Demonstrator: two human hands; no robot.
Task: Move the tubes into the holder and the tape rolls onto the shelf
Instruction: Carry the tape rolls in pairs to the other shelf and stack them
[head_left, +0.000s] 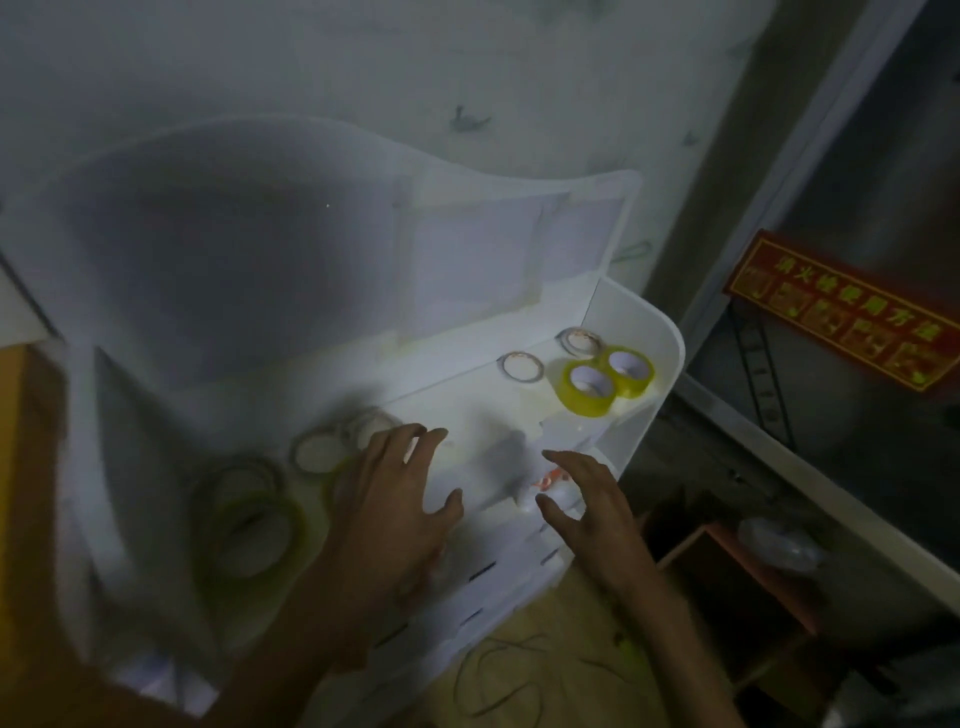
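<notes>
A white wall shelf (644, 332) holds two yellow tape rolls (589, 387) at its right end, with two thin clear rolls (521, 366) behind them. More rolls (319, 451) lie blurred at the left, with a large yellowish roll (249, 535) nearest me. My left hand (395, 499) hovers over the shelf's middle with spread fingers and holds nothing. My right hand (587, 509) hovers with loosely spread fingers just above a white tube with an orange mark (545, 486) at the shelf's front holder slots.
A red sign with yellow characters (841, 312) hangs on the wall at right. Below it stands an open brown box (727, 571) holding a clear bag. Thin wires (498, 675) lie on the floor under the shelf. A brown cardboard edge (26, 467) is at the left.
</notes>
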